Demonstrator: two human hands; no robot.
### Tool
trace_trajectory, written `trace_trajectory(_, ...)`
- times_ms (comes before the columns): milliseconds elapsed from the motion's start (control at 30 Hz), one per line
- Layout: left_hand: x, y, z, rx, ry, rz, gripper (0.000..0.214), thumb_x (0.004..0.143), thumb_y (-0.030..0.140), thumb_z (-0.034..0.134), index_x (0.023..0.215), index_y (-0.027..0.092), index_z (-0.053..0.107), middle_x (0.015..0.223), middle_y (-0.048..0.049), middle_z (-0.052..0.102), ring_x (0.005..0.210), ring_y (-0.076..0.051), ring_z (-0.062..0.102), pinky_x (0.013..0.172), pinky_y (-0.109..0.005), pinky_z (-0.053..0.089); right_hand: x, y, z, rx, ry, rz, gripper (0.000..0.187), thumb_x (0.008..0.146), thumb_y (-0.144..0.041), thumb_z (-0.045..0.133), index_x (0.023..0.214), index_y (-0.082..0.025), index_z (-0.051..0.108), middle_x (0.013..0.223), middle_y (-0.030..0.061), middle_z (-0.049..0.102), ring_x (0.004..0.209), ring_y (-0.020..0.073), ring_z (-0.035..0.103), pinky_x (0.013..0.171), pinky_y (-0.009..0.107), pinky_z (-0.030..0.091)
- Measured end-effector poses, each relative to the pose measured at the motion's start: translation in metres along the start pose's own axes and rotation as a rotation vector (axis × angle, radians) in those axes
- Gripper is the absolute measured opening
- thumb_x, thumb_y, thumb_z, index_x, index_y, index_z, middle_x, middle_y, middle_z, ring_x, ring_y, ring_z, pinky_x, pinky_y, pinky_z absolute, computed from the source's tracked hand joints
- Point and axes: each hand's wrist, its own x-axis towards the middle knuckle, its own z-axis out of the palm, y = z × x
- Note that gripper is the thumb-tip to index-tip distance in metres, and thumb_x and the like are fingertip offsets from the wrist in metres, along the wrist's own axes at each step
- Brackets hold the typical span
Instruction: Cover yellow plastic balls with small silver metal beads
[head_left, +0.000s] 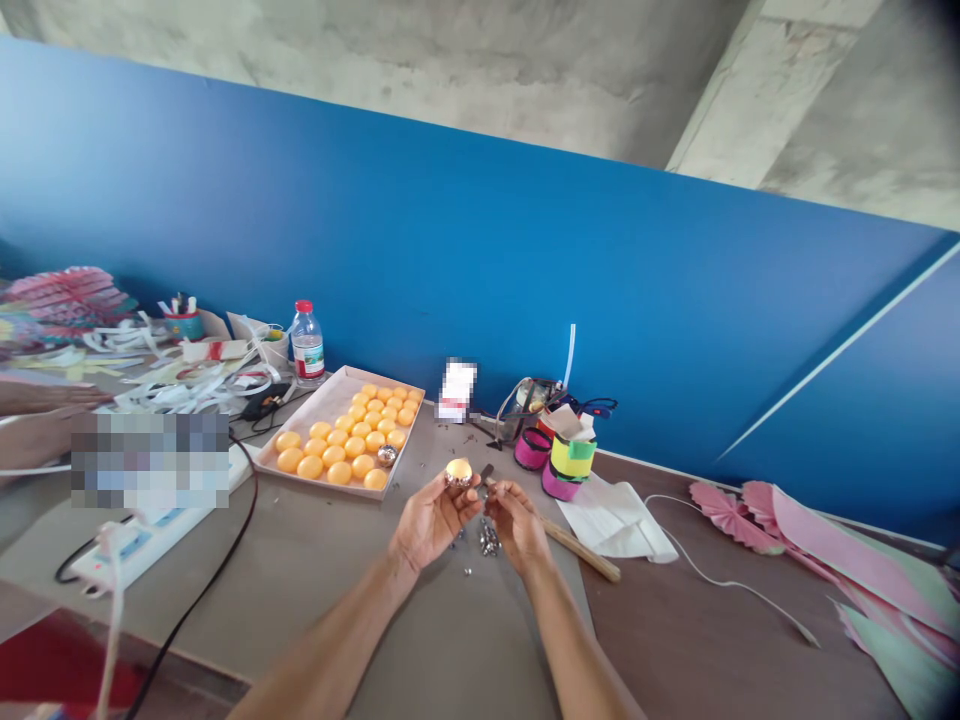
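Observation:
My left hand (435,520) holds up an orange table tennis ball (458,468), its lower part covered in shiny silver studs. Close beside it, my right hand (517,520) has its fingertips pinched together; whatever is between them is too small to make out. On the table between my wrists lies a small heap of silver studs (489,538), with a few loose ones around. A wooden handle (581,548) runs out from behind my right hand, and a dark metal end shows near the fingertips. To the left, a shallow box (292,484) holds rows of orange balls and one silver-studded ball (387,456).
A bottle with a red cap (308,345), a power strip (161,525) and black cables are on the left. Colourful tape rolls (571,458), white paper (619,518) and pink folded paper (832,530) lie right. A blue partition (480,250) stands behind. Another person's hand (52,397) is at far left.

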Motion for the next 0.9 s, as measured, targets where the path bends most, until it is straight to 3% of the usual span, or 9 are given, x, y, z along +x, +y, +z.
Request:
trace_trajectory(567, -0.0031, 0.0031, 0.0041, -0.115, -0.046, -0.064, 0.028, 0.086, 0.027, 0.043, 0.102, 0.011, 0.059, 0.073, -0.0024, 0.055, 0.056, -0.007, 0.050, 0.074, -0.028, 0.049, -0.0013, 0.0016, 0.0014, 0.075, -0.032, 0.012, 0.018, 0.065, -0.034, 0.069, 0.065, -0.021, 0.057, 0.065, -0.0034, 0.053, 0.053, 0.0098, 0.045, 0.056, 0.025, 0.036)
trace_trajectory(733, -0.0040, 0.0023, 0.0034, -0.063, -0.054, -0.085, 0.035, 0.086, 0.038, 0.041, 0.097, 0.011, 0.061, 0.064, -0.0004, 0.051, 0.050, -0.007, 0.046, 0.070, -0.029, 0.049, -0.0026, -0.0009, 0.0028, 0.086, -0.034, 0.014, 0.017, 0.065, -0.032, 0.070, 0.064, -0.021, 0.058, 0.068, -0.0029, 0.054, 0.054, 0.0092, 0.045, 0.056, 0.024, 0.037)
trace_trajectory(900, -0.0034, -0.0007, 0.0020, -0.009, -0.055, -0.072, 0.029, 0.083, 0.036, 0.049, 0.100, 0.015, 0.059, 0.074, -0.0036, 0.059, 0.061, -0.010, 0.054, 0.073, -0.030, 0.048, -0.0023, -0.0012, 0.0027, 0.066, -0.044, 0.007, 0.017, 0.065, -0.033, 0.070, 0.064, -0.021, 0.058, 0.066, -0.0027, 0.053, 0.054, 0.0096, 0.044, 0.056, 0.025, 0.037)
